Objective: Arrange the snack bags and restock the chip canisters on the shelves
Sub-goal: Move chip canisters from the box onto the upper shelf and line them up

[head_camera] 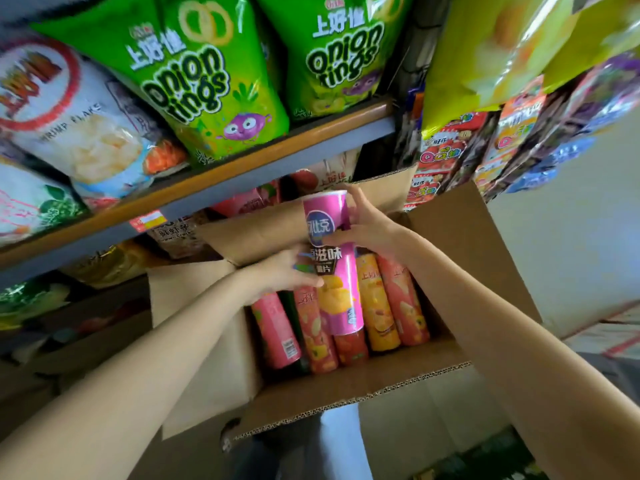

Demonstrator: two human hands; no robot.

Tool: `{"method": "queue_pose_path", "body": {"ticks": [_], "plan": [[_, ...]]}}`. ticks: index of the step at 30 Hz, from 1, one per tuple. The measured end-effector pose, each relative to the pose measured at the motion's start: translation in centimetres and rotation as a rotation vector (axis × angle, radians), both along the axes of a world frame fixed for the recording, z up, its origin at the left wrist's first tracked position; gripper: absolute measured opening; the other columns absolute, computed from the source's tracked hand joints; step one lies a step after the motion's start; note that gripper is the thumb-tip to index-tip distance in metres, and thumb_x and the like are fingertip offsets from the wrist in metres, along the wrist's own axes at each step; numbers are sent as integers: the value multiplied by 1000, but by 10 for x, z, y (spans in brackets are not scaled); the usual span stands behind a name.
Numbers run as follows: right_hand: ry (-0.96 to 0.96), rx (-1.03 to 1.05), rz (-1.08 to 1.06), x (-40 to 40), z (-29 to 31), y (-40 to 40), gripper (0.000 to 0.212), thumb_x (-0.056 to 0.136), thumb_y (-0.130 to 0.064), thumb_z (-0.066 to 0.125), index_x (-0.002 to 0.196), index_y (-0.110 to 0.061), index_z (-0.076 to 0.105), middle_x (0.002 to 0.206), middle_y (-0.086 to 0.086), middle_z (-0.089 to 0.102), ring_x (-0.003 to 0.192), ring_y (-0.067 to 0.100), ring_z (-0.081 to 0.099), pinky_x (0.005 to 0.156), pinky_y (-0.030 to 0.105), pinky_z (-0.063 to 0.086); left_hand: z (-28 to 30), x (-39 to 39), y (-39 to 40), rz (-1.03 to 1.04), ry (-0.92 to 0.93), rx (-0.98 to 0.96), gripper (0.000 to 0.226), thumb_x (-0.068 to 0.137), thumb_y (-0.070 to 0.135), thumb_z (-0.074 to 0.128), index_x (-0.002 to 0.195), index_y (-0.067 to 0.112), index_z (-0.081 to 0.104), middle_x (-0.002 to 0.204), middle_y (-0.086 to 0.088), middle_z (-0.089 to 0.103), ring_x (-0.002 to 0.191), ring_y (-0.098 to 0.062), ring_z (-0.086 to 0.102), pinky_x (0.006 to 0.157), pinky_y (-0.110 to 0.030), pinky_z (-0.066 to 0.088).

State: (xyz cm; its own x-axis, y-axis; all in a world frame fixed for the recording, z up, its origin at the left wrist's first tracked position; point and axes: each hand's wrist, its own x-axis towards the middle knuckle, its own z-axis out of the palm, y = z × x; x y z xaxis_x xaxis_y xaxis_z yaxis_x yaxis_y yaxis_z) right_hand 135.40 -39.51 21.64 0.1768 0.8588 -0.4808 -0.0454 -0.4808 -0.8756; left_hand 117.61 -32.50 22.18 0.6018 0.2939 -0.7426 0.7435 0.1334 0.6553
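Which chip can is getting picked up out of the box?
The purple canister. Both hands grip it, the left hand low and the right hand near its top, while the pink and orange canisters stay in the cardboard box.

The open box [346, 386] was plain brown corrugated cardboard, matt, its fluted core showing along the cut near edge. The purple canister [337, 271] had a smooth, glossy printed wrap. On the far shelf, the green onion-ring bags [207, 81] were shiny crinkled plastic film, catching glare. The shelf edge [207, 188] looked like smooth brown wood.
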Motion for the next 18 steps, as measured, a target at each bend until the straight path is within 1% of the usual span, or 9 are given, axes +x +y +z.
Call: {"method": "queue_pose_path", "body": {"ticks": [2,5,7,9,11,12,14,16,18], "plan": [[148,57,-10,-14,36,11,78,75,14,66,131,-26,29,107,9,58,87,19,62,63,28,57,32,-9,5,-6,-91,-129,50,75,16,75,117,30,51,114,11,64,103,-4,60,85,-23,49],[125,137,-7,-44,83,18,72,79,10,65,126,-31,30,106,6,58,85,15,62,63,24,56,73,-39,17,6,-199,-150,38,78,8,67,109,28,56,102,17,69,96,1,63,84,-18,50],[85,173,-9,-68,108,22,69,81,7,64,133,-22,30,101,4,63,83,12,63,67,24,56,94,-65,23,32,-272,-103,49,72,10,72,115,27,55,109,13,68,101,-2,62,84,-18,50],[39,186,-23,-97,136,24,62,85,-3,63,138,-12,31,112,10,63,90,16,62,78,29,53,118,-93,27,77,-344,-54,65,63,19,82,122,22,53,114,5,67,102,-6,63,82,-20,51],[21,206,-92,-130,164,24,49,90,-19,58,134,-8,39,116,12,62,94,20,61,83,31,51,145,-122,27,116,-391,49,76,56,34,84,124,20,54,117,2,66,107,-12,62,90,-27,50],[29,236,-131,-146,179,24,39,93,-26,54,127,-10,45,107,9,66,87,18,63,78,27,52,161,-138,27,143,-428,130,75,56,36,84,122,19,54,117,2,66,108,-13,62,92,-28,49],[26,318,-195,-179,214,27,23,97,-35,44,106,-18,56,86,0,66,68,12,63,63,20,52,196,-172,26,226,-483,310,57,65,24,84,114,21,54,110,5,65,99,-9,61,85,-18,49],[-20,387,-203,-211,254,33,28,96,-42,40,99,-23,59,88,2,62,65,10,58,58,18,49,233,-201,31,271,-570,427,54,68,8,81,114,16,52,105,2,63,91,-8,59,76,-12,48],[-53,475,-206,-245,293,40,40,92,-52,40,110,-22,60,96,4,63,68,7,58,59,17,48,271,-227,38,305,-664,518,64,63,3,84,116,9,49,100,0,61,83,-3,58,69,-8,47]]}}
